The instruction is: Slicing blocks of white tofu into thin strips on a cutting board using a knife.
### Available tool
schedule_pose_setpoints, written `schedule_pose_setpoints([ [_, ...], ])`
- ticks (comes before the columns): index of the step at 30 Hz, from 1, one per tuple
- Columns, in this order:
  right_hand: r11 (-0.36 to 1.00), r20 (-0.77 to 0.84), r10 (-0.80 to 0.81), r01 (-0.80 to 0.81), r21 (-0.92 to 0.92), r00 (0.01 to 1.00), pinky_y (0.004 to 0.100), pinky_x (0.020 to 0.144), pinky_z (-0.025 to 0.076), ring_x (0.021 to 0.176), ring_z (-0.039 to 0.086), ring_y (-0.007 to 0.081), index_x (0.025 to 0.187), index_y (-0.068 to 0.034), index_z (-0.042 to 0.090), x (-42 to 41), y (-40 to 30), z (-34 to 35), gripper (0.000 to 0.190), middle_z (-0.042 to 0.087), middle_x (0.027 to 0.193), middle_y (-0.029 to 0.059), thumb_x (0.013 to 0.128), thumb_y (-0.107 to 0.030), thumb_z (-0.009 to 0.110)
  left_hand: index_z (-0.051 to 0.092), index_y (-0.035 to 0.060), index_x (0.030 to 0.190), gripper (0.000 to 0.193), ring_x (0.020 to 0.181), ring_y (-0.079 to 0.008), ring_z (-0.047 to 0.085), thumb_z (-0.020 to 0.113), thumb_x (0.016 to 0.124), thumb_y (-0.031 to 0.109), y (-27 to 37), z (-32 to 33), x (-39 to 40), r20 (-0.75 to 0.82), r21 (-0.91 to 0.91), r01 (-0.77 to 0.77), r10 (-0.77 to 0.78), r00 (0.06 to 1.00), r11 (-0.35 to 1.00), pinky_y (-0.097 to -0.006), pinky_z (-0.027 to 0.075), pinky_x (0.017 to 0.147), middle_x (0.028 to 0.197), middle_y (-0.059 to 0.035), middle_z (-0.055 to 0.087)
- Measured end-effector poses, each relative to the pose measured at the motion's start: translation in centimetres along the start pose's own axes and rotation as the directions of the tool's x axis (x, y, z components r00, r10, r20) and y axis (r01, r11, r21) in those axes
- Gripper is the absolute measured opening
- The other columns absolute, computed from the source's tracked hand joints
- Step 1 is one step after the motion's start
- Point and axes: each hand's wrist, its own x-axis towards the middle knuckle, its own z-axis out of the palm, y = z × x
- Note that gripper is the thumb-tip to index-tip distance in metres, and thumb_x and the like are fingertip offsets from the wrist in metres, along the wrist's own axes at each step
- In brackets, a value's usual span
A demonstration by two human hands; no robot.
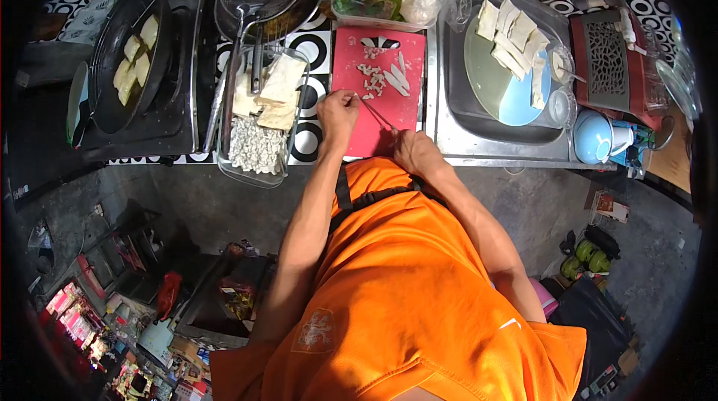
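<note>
My right hand (418, 151) grips a knife (380, 114) at the near edge of a red cutting board (404, 112). The thin blade slants up and left across the board. My left hand (339, 115) is at the board's left edge, its fingertips drawn together beside the knife tip. Whether a small piece sits between those fingers is too small to tell. Farther up the board lie small chopped white pieces (374, 80) and several long pale strips (397, 80) to their right. A few more bits lie near the board's handle slot.
Left of the board, a glass dish (289, 154) holds pale slabs and diced pieces, with tongs (235, 59) across it. A wok (106, 104) of frying pieces sits on the stove. On the sink at right rests a plate (477, 73) of folded pieces. Behind is a plastic container (387, 22).
</note>
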Motion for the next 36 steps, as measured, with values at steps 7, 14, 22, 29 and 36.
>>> schedule_pose_setpoints([
  [7,0.932,-0.089,0.316,-0.291,0.217,0.945,0.0371,0.043,0.037,0.053,0.049,0.0216,0.095,0.003,0.062,0.2,-0.6,2.4,0.023,0.048,0.065,0.0128,0.088,-0.012,0.046,0.07,-0.0016,0.083,0.015,0.061,-0.0223,0.066,0.069,0.075,0.011,-0.8,-0.4,-0.1,0.003,0.058,-0.079,0.079,0.997,0.995,-0.0293,0.051,0.06,0.07,-0.0156,0.067],
  [14,0.92,-0.382,0.338,-0.215,0.328,0.86,0.0338,0.04,0.037,0.049,0.045,0.021,0.078,0.001,0.06,1.1,-1.0,1.5,0.019,0.044,0.06,0.0105,0.088,-0.013,0.052,0.07,-0.0007,0.082,0.014,0.062,-0.0234,0.067,0.069,0.074,0.011,-1.2,-0.2,-0.2,0.036,0.022,0.057,-0.058,0.998,0.998,-0.031,0.051,0.06,0.069,-0.0169,0.066],
  [22,0.75,-0.025,0.37,-0.283,0.598,0.929,0.0471,0.059,0.049,0.063,0.058,0.0402,0.082,0.004,0.054,1.0,-2.3,4.9,0.033,0.057,0.068,0.0248,0.085,-0.028,0.057,0.069,-0.0015,0.077,0.01,0.06,-0.0239,0.066,0.063,0.074,0.005,-0.6,-0.5,0.2,0.079,0.08,0.041,-0.047,0.996,0.996,-0.0318,0.049,0.057,0.066,-0.0182,0.065],
  [29,0.67,0.081,0.384,-0.338,0.661,0.92,0.0458,0.065,0.05,0.07,0.06,0.0405,0.086,0.001,0.056,1.7,-2.9,6.1,0.03,0.059,0.076,0.0254,0.084,-0.029,0.057,0.068,-0.0027,0.079,0.015,0.061,-0.0251,0.066,0.058,0.07,0.002,0.5,-0.7,0.0,0.056,0.083,0.037,-0.042,0.998,0.996,-0.0318,0.05,0.059,0.066,-0.0171,0.065],
  [36,0.806,-0.02,0.367,-0.308,0.506,0.93,0.0421,0.056,0.049,0.06,0.057,0.0327,0.092,0.0,0.056,3.1,-2.2,5.4,0.029,0.053,0.068,0.0178,0.086,-0.028,0.052,0.069,0.0026,0.074,0.011,0.065,-0.0327,0.062,0.062,0.066,0.004,-0.4,-0.5,-0.4,0.012,0.096,-0.025,0.024,1.0,0.995,-0.0392,0.048,0.064,0.065,-0.0157,0.062],
])
